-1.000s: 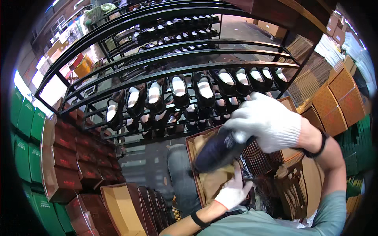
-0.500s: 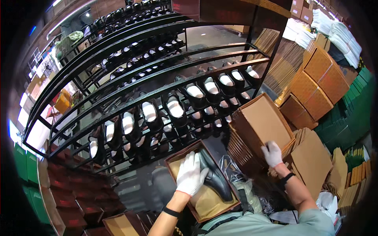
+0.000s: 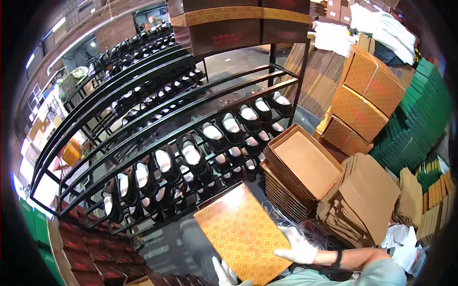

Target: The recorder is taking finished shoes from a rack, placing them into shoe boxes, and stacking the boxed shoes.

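A shoe box lid (image 3: 243, 233), golden with a hexagon pattern, lies in front of me over the shoe box. The box and the black shoe in it are hidden beneath it. My right hand (image 3: 296, 246), in a white glove, grips the lid's right side, its thumb on top. At the near left edge my left hand (image 3: 225, 275), also gloved, is closed along the side of the box and partly cut off by the picture's lower edge.
A metal rack (image 3: 143, 157) with rows of black shoes (image 3: 190, 155) stands ahead. Right of the box are stacked lids (image 3: 305, 162), brown cardboard sheets (image 3: 365, 200) and patterned cartons (image 3: 358, 114). Dark red boxes (image 3: 76, 243) fill the lower left.
My right hand has brought a lid from the stack at the right over the shoe box, covering the shoe. My left hand has left the shoe for the box's near left edge.
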Tool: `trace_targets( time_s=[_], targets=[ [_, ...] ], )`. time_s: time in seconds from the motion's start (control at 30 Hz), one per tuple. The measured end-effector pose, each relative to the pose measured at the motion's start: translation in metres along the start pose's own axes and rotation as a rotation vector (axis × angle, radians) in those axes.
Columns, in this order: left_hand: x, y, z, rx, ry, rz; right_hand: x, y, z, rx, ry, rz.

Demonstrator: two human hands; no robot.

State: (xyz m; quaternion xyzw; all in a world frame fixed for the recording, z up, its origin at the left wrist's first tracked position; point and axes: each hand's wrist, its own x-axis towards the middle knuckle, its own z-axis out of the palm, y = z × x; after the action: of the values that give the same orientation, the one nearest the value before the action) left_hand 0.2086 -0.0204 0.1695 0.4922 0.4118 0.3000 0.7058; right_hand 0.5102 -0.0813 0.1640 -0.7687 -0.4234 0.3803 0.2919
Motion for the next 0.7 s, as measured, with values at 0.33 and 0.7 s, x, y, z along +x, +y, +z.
trace_targets(
  time_s=[0.33,0.7],
  targets=[
    [0.209,0.002,-0.059,-0.755,-0.238,0.060,0.135,-0.089,-0.020,0.696,-0.255,-0.467],
    [0.195,0.086,-0.054,-0.109,0.281,0.409,0.041,-0.014,0.015,0.693,-0.315,-0.447]
  ],
)
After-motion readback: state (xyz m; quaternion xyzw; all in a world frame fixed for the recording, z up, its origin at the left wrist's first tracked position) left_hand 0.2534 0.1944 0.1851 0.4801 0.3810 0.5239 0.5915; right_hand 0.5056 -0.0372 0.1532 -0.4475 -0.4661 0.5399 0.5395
